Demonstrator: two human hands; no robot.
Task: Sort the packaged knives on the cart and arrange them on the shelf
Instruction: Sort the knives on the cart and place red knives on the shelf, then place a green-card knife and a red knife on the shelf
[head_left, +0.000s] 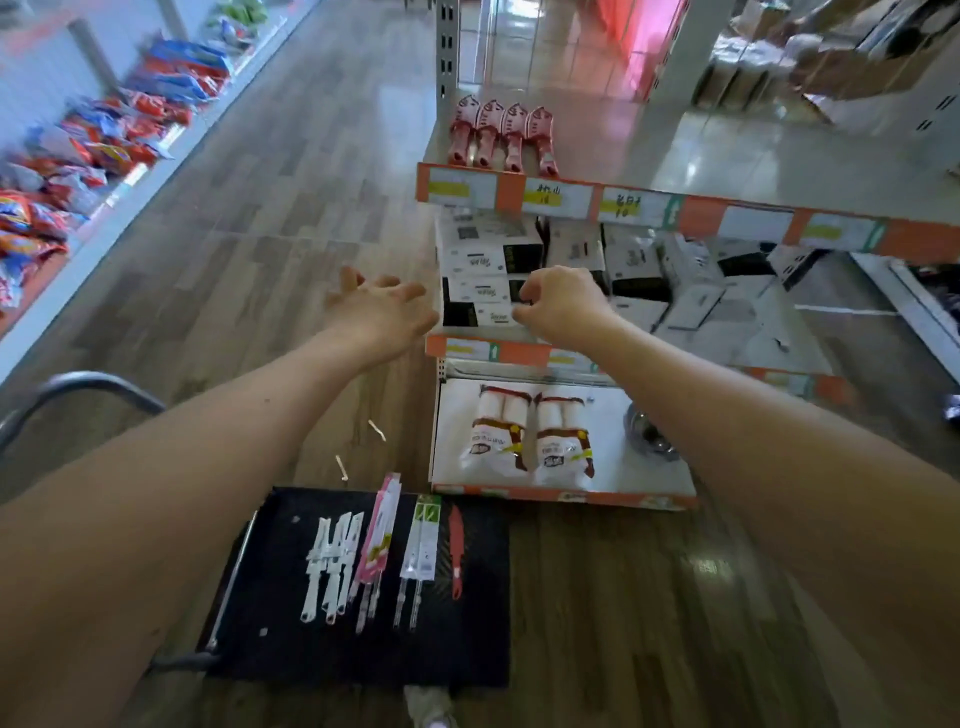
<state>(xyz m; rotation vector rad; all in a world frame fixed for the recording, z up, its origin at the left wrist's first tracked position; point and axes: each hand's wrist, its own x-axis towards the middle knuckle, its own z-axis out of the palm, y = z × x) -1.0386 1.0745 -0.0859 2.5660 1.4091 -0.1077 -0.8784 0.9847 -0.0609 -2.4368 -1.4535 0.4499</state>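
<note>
On the cart (311, 660), low in view, we note the knives (374, 551) lying in four sorts side by side, handles toward us. The white knives (332, 561) are leftmost, then come the pink packs (376, 540), then the green packs (422, 540). A lone red knife (456, 551) lies at the right, just beside the green packs. The cart deck is black, and its handle (78, 387) curves up at far left.

Beyond the cart stands the shelf (509, 193), orange-edged and hung with price tags.
- **Top tier:** four pink cleavers (498, 137) in a row at the left end.
- **Middle tier:** stacked black-and-white boxes (488, 249).
- **Bottom tier:** two white bags (530, 436) lying flat.

Both hands reach out at middle-tier height. The left hand (382, 312) has its fingers spread and holds nothing, just off the shelf's left end. The right hand (563, 306) has its fingers curled against the front of the boxes. We cannot tell whether it grips anything.
</note>
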